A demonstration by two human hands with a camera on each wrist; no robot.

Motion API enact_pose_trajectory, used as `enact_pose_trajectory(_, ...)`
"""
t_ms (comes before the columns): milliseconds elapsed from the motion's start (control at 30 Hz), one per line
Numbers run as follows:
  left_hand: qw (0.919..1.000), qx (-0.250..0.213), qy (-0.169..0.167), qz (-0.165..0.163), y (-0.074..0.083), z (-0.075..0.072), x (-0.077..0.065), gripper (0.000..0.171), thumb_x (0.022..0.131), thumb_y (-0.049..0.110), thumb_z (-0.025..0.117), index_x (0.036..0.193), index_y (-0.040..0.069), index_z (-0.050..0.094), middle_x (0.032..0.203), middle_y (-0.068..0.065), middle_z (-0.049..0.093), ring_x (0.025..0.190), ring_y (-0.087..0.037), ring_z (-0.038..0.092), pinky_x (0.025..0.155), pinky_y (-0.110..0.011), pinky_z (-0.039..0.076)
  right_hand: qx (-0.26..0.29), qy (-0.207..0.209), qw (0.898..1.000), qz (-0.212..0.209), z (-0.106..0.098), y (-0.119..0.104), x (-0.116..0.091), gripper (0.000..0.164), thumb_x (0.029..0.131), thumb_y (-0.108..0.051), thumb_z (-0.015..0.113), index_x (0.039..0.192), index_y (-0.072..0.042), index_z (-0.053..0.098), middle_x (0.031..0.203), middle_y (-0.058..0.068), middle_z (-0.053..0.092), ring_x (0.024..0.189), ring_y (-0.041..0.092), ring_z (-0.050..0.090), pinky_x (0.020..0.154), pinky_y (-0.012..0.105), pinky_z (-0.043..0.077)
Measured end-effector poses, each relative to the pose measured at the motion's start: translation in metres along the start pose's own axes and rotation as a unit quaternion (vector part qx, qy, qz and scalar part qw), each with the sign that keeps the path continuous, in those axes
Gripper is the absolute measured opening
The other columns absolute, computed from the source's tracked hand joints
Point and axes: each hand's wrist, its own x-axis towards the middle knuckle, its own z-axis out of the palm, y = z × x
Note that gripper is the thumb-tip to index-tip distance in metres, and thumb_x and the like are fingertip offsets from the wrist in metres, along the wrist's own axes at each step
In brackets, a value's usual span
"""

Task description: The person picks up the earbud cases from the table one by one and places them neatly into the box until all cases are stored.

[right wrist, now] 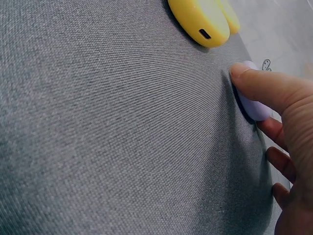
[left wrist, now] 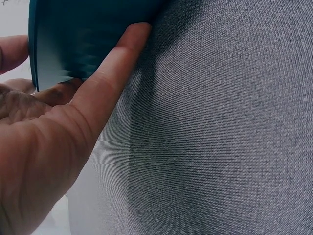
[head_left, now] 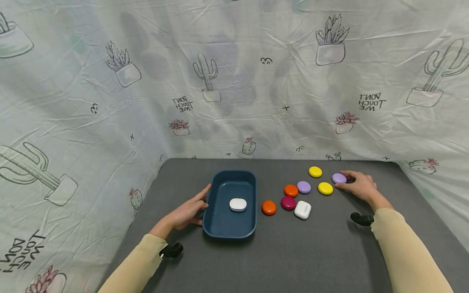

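Note:
My left hand (head_left: 187, 212) lies against the left outer wall of a dark blue tray (head_left: 229, 232). In the left wrist view, its extended thumb (left wrist: 105, 81) presses low on the tray's side. A white rounded earbud case (head_left: 238, 204) lies inside the tray. Toward the back right, my right hand (head_left: 360, 186) pinches a lilac round earbud case (head_left: 338, 178) between thumb and fingers. The right wrist view shows this lilac case (right wrist: 254, 108) at the dark mat's surface, partly covered by the thumb. Left of that hand are two yellow cases (head_left: 325, 188), one showing a small port.
Between tray and right hand lie two orange cases (head_left: 269, 208), a dark red case (head_left: 288, 203), another lilac case (head_left: 303, 187) and a white squarish case (head_left: 302, 210). A cactus-print cloth (head_left: 234, 122) hangs behind and left of the grey table (head_left: 278, 260).

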Motion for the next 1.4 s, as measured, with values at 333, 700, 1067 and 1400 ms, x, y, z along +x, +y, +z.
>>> enact_pose_trajectory(333,1.0,-0.004,0.008,-0.001,-0.001,0.001,0.001,0.071,0.109,0.015,0.04,0.164,0.043,0.006,0.171,-0.005,-0.004,0.151,-0.037,0.018,0.082,-0.048,0.055,0.006,-0.001,1.0,0.007,0.001,0.0,0.002,0.08,0.096,-0.052,0.066,0.147,0.006,0.045,0.14,0.036,0.045,0.124,0.061,0.027,0.09,0.072,0.021)
enact_pose_trajectory(700,0.9998,-0.012,0.013,-0.002,0.001,0.002,0.005,0.071,0.108,0.014,0.041,0.164,0.043,0.008,0.171,-0.005,-0.001,0.147,-0.038,0.025,0.08,-0.047,0.056,0.046,0.03,0.998,-0.012,-0.003,-0.007,0.006,0.075,0.096,-0.047,0.07,0.145,0.005,0.048,0.138,0.036,0.047,0.126,0.059,0.026,0.093,0.07,0.024)
enact_pose_trajectory(1067,0.9996,-0.027,0.008,0.0,0.004,0.003,0.004,0.07,0.109,0.014,0.041,0.165,0.04,0.006,0.171,-0.009,-0.005,0.149,-0.046,0.021,0.082,-0.05,0.057,0.106,0.017,0.989,-0.102,-0.002,-0.062,0.008,0.06,0.094,-0.031,0.076,0.144,-0.004,0.055,0.138,0.026,0.054,0.132,0.047,0.037,0.102,0.067,0.029)
enact_pose_trajectory(1400,0.9993,-0.029,0.021,-0.009,0.003,0.005,0.005,0.07,0.109,0.014,0.041,0.164,0.041,0.009,0.171,-0.007,-0.001,0.148,-0.045,0.024,0.079,-0.048,0.057,0.154,-0.039,0.968,-0.192,0.02,-0.12,0.018,0.056,0.091,-0.028,0.08,0.141,-0.01,0.062,0.132,0.016,0.06,0.125,0.039,0.044,0.102,0.063,0.031)
